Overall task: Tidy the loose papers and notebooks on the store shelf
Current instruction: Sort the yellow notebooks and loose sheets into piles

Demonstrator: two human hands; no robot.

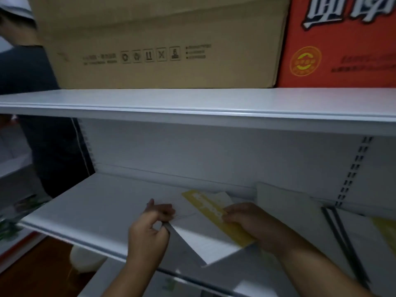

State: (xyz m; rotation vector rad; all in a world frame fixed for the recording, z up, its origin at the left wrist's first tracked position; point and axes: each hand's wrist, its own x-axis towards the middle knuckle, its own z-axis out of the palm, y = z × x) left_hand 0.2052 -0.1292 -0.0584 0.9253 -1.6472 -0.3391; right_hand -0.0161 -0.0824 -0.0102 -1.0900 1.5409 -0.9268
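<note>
White painted metal makes up the lower shelf (90,211), and the loose things sit toward its right half, near the front edge. The left hand (150,228) pinches the near left edge of a white sheet (203,241) between thumb and curled fingers; that sheet lies skewed, one corner sticking out past the shelf's front edge. Across it, slanting from the back toward the front right, lies a yellow notebook (212,207) with pale print, and the right hand (246,219) grips it, fingers curled over its right side. More pale papers (287,202) lean or lie at the shelf's right end, by the slotted upright (353,168); I cannot tell how many. On the upper shelf (192,99) a brown cardboard box (160,39) stands against an orange carton (342,50). Another person in dark clothes (47,146) stands beyond the shelf's left end.
</note>
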